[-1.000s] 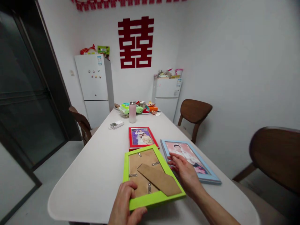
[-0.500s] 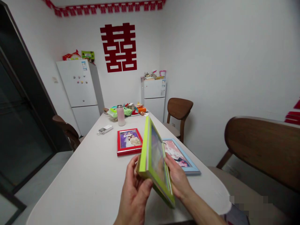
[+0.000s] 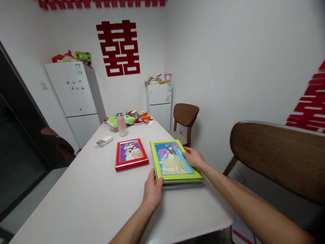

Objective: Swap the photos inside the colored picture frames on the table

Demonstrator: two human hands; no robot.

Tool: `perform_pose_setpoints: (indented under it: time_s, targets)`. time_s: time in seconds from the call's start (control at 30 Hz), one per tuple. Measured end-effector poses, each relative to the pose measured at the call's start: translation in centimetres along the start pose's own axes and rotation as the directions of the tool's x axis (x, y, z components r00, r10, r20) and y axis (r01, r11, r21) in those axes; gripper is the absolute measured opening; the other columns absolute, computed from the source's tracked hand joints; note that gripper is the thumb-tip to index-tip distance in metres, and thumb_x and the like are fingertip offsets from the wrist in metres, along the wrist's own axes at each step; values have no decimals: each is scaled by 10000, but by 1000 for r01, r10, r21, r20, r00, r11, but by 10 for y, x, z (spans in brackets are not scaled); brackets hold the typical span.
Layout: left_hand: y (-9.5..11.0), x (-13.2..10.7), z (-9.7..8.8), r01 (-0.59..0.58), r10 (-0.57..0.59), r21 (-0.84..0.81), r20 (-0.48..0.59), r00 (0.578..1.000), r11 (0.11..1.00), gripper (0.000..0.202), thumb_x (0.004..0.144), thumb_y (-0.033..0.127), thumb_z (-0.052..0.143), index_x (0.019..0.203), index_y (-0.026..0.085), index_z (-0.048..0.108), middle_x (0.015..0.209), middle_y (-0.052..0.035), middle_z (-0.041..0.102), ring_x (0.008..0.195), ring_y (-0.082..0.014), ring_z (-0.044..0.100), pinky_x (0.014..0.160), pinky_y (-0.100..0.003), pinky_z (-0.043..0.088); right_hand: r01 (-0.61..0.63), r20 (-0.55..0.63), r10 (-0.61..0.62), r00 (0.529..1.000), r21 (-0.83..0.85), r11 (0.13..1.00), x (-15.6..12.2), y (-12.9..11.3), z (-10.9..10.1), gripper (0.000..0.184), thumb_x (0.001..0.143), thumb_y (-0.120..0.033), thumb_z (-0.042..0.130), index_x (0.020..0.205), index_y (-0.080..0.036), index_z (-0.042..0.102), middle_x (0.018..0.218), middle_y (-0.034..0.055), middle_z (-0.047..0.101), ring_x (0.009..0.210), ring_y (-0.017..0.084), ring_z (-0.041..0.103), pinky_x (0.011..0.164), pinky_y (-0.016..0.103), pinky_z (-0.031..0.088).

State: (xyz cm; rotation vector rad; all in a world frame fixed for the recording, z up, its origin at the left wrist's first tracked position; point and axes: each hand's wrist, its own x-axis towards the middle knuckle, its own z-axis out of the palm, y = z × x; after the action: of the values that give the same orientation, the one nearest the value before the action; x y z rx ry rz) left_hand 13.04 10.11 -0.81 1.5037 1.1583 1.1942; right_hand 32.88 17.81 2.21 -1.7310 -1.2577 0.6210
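The red double-happiness character 囍 (image 3: 118, 48) is displayed on the wall (image 3: 215, 67), and a second 囍 (image 3: 308, 101) is seen cut off at the right edge. The stickers (image 3: 79, 68) on the fridge (image 3: 69, 88) are too small to be read.

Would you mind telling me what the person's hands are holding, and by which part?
The green picture frame, by its edges: the left hand at the near edge, the right hand at the right edge.
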Motion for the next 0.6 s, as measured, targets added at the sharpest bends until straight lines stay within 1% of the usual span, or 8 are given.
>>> perform_pose_setpoints:
  time_s: [0.1, 0.23, 0.3, 0.4, 0.47, 0.5, 0.53, 0.6]
  targets:
    - [-3, -3, 2, 16, -16, 83, 0, 1000, 996, 372, 724, 155, 478, 1095, 155, 446, 1101, -71, 558, 1005, -199, 507, 859, -297, 371, 24, 4, -24, 1000, -117, 993, 1, 7, 5, 342, 680, -265, 546, 991, -130, 592, 800, 71, 664, 707, 171, 601, 606, 226, 435]
    - [-2, -5, 4, 50, -52, 132, 18, 998, 990, 391, 703, 159, 505, 1091, 172, 460, 1105, -67, 555, 1017, -212, 496, 875, -318, 351, 76, 22, -72, 997, -246, 966, -4, 12, 6, 269, 769, -285, 479, 977, -137, 564, 900, 71, 627, 728, 136, 581, 655, 269, 444]
    - [-5, -3, 2, 73, -77, 125, 27, 997, 989, 416, 694, 159, 522, 1103, 177, 451, 1125, -65, 542, 1044, -212, 477, 899, -327, 328, 116, 27, -113, 993, -300, 947, -7, 10, 4, 265, 798, -282, 438, 985, -132, 551, 920, 71, 614, 750, 137, 573, 691, 296, 439]
    - [-11, 1, -11, 129, -130, 81, 8, 992, 988, 453, 692, 176, 545, 1129, 142, 431, 1204, -106, 472, 1101, -223, 427, 935, -344, 290, 215, 30, -220, 975, -371, 903, -16, -5, 8, 290, 781, -214, 420, 1015, -104, 551, 981, 119, 592, 873, 185, 541, 777, 299, 396]
    - [-16, 5, -26, 176, -175, 34, -29, 984, 984, 457, 703, 178, 544, 1138, 116, 419, 1248, -137, 415, 1125, -227, 402, 949, -346, 274, 327, 58, -333, 941, -400, 856, -28, -23, 22, 323, 765, -184, 418, 1058, -102, 523, 1076, 125, 540, 1001, 197, 468, 864, 301, 334]
    - [-17, 7, -36, 199, -199, 7, -52, 979, 980, 445, 713, 176, 536, 1137, 109, 417, 1258, -146, 399, 1130, -223, 396, 954, -342, 269, 397, 91, -395, 914, -403, 825, -36, -33, 33, 338, 760, -184, 420, 1077, -105, 507, 1107, 118, 518, 1034, 189, 438, 891, 294, 309]
    - [-18, 8, -46, 222, -223, -22, -78, 972, 975, 424, 724, 171, 526, 1129, 106, 420, 1260, -150, 393, 1132, -218, 395, 959, -338, 265, 469, 138, -454, 880, -397, 789, -45, -44, 46, 340, 758, -189, 423, 1081, -122, 503, 1116, 100, 510, 1041, 173, 427, 900, 278, 298]
    - [-19, 9, -65, 265, -275, -84, -133, 952, 961, 359, 743, 175, 515, 1091, 119, 446, 1243, -143, 411, 1127, -208, 402, 960, -340, 270, 605, 251, -551, 796, -366, 707, -61, -63, 77, 311, 751, -209, 439, 1051, -181, 517, 1091, 51, 523, 1013, 144, 437, 874, 252, 320]
